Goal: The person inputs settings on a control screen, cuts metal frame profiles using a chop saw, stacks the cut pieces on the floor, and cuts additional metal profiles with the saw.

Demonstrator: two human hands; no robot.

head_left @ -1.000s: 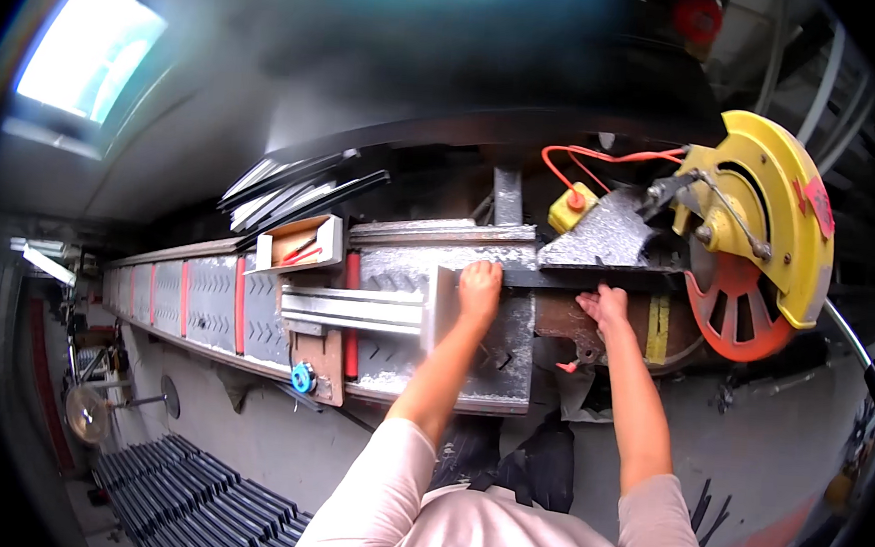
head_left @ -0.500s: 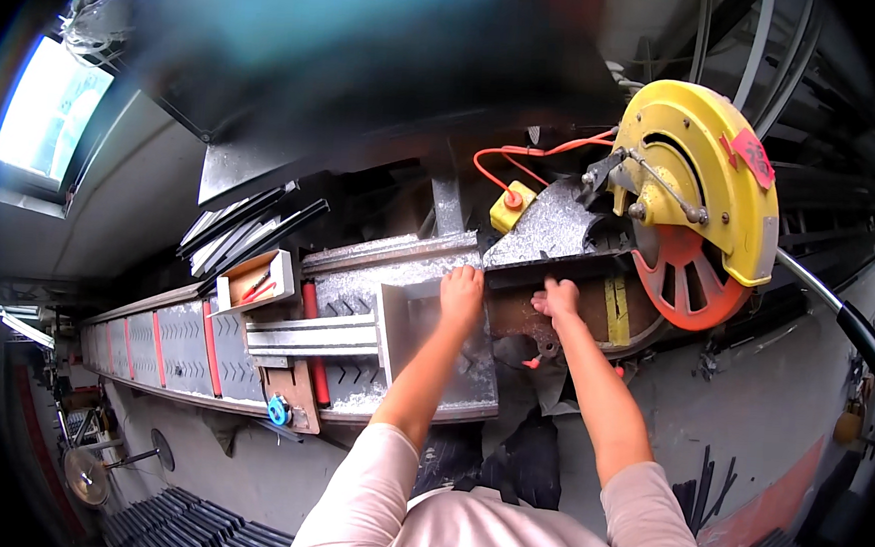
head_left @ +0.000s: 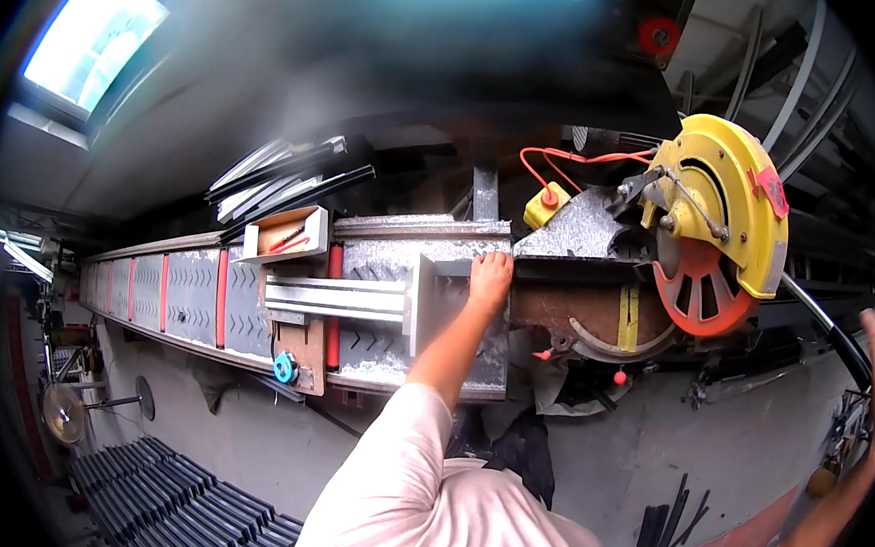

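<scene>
Tabletop (head_left: 388,270): dull embossed metal plate, chevron tread. Profile (head_left: 336,297): smooth pale aluminium, matt. Saw guard (head_left: 738,192): glossy yellow painted metal. Tray (head_left: 285,234): bare wood.
</scene>
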